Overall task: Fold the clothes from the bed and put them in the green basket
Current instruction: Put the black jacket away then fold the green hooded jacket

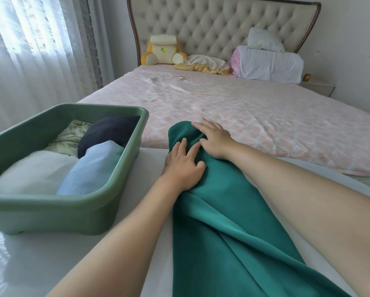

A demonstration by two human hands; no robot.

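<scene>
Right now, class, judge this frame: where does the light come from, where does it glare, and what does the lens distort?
Head view: daylight through the curtain at left washes it out; head view: a pale sheen streaks the pink bedspread; head view: the wide lens swells the near forearms.

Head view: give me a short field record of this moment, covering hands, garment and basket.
garment: teal garment, long, with lengthwise folds, on the white sheet
hands: left hand and right hand flat on it, fingers spread, right nearer its far end
basket: green basket left of the garment
contents: white piece, light blue piece, navy piece, floral piece
status: teal garment not yet in basket
</scene>
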